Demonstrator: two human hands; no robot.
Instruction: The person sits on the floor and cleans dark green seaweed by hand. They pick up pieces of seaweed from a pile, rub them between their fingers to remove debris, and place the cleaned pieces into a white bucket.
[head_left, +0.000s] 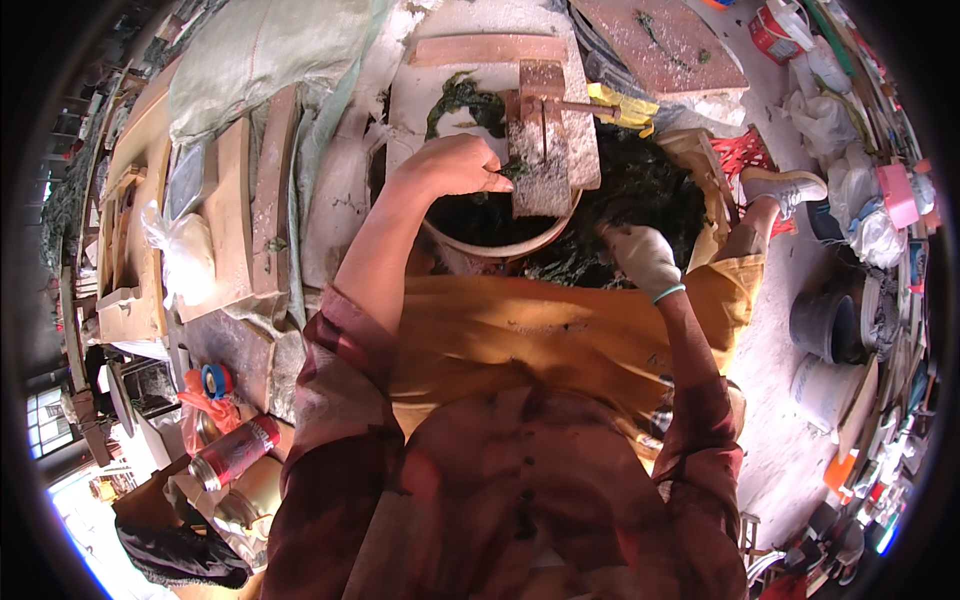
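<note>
My bare left hand (456, 163) pinches a small piece of dark green seaweed-like material (514, 168) at the left side of a worn, slotted wooden block (551, 180). The block is fixed on a pale board, and a metal rod (589, 109) juts from its right side. Beneath the board's near edge sits a round tub (517, 247) with dark contents. My right hand (643, 256), in a white glove, reaches down at a heap of dark, wet seaweed-like material (645, 180). Its fingertips are blurred against the heap. More green strands (469, 105) lie on the board left of the block.
A yellow apron (525, 322) covers my lap. Wooden boards (240, 202), a woven sack (262, 60) and a tied plastic bag (187, 255) stand at left. A red can (234, 452) lies lower left. Dark buckets (821, 322) and plastic bags (874, 232) line the right side.
</note>
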